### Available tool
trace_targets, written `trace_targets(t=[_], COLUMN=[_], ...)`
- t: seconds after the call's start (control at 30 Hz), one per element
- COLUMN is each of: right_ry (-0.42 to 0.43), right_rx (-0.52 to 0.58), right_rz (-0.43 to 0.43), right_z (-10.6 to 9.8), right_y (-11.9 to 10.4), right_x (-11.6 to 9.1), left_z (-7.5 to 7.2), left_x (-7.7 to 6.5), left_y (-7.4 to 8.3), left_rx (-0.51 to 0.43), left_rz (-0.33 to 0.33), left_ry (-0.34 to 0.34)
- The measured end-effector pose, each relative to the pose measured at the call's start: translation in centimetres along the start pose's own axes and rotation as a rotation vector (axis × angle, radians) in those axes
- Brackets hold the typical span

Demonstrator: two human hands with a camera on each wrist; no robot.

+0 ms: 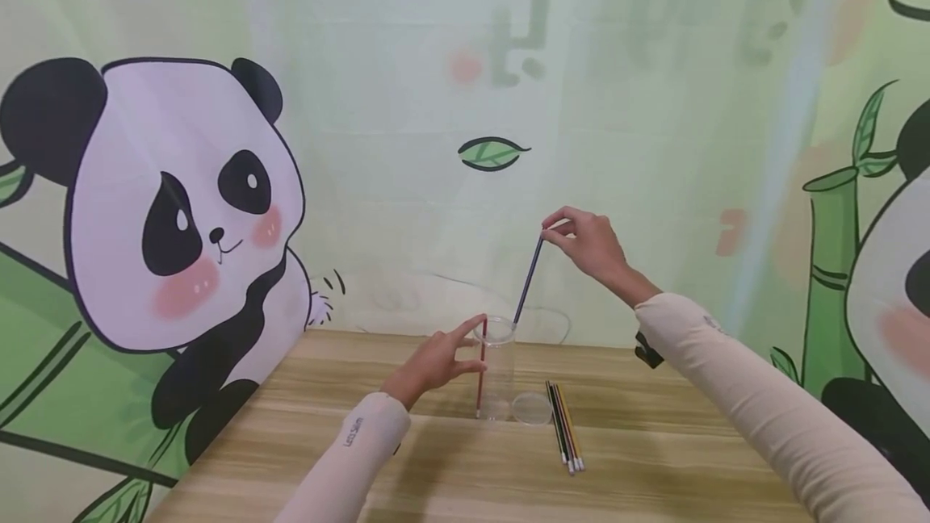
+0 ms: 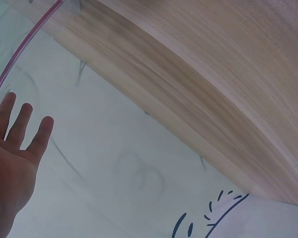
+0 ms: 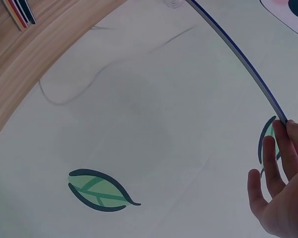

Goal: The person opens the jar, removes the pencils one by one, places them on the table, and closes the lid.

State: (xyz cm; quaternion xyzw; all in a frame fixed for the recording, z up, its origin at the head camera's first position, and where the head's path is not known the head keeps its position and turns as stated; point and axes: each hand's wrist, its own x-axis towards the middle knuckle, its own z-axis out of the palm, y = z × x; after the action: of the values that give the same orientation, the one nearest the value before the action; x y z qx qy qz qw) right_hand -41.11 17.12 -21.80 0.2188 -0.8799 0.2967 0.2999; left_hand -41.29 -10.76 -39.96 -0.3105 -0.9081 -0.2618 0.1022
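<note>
A clear plastic cylinder [image 1: 500, 374] stands upright on the wooden table, a red pencil [image 1: 482, 370] leaning along its left wall. My left hand [image 1: 436, 360] is beside it, index fingertip right at the rim and thumb close to the side. In the left wrist view, three of its fingers are spread and fairly straight. Up to the right, my right hand [image 1: 587, 244] pinches the upper end of a dark blue pencil [image 1: 529, 279] between thumb and fingertips. This pencil slants down, its lower end at the cylinder's right rim. The right wrist view shows the blue pencil [image 3: 238, 57] too.
A round clear lid [image 1: 533, 408] lies just right of the cylinder. Several pencils [image 1: 564, 430] in black, red and yellow lie together beside it. Behind the table [image 1: 465, 466] hangs a light green backdrop [image 1: 407, 208] printed with pandas, bamboo and leaves.
</note>
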Motion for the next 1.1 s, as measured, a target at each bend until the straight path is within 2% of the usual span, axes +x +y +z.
trace_targets(t=[0.17,0.4,0.6,1.1], right_ry=[0.002,-0.017,-0.040,-0.110], right_rx=[-0.006,-0.017,-0.038,-0.026], right_rz=[-0.008,-0.004,0.003,0.114], right_z=[-0.3,0.3,1.3,4.0], right_y=[0.3,1.8,3.5,8.7], right_x=[0.0,-0.9,-2.8,-7.8], left_z=[0.0,0.0,-0.2,0.2], left_x=[-0.1,-0.1,-0.3,0.1], left_y=[-0.3,-0.6,-0.6,-0.5], left_rx=[0.007,0.026,0.019,0.039], left_rz=[-0.006,0.013,0.011,0.031], left_ry=[0.007,0.013,0.014,0.012])
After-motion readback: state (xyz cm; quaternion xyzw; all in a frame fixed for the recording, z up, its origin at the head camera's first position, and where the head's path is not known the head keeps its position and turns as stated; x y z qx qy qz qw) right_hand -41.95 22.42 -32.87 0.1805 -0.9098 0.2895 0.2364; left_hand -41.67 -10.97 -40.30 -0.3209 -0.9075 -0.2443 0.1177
